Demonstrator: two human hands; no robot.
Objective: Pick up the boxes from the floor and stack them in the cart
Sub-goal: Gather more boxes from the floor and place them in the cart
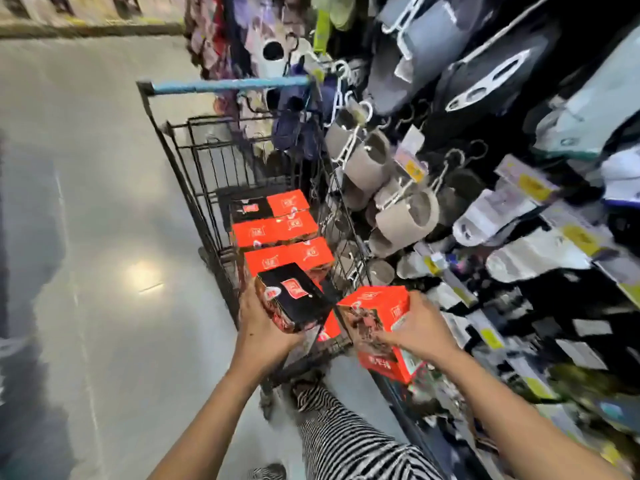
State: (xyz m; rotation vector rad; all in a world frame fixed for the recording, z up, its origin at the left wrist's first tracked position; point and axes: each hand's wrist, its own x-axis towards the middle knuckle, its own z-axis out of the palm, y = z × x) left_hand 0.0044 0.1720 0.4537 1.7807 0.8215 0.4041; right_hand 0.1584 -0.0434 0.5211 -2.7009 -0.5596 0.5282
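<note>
L hand (pixel 263 327) grips the black box (pixel 294 296) from below, fingers curled round it, over the cart (pixel 207 161) near end, above the stacked boxes (pixel 277 230). R hand (pixel 415 330) clutches the orange box (pixel 377 306) outside the cart's right wall. L's nearer, prob. goes first.

A black box (pixel 298 299) is gripped by the left hand (pixel 263 327) over the near end of the wire cart (pixel 204 168). An orange box (pixel 377 306) is held by the right hand (pixel 415 330) just beside the cart's near right corner. Inside the cart, boxes (pixel 277 230), mostly orange, are laid in rows. Slippers (pixel 405 213) are hung along the cart's right side. A striped trouser leg (pixel 346 438) is seen below its near end.
</note>
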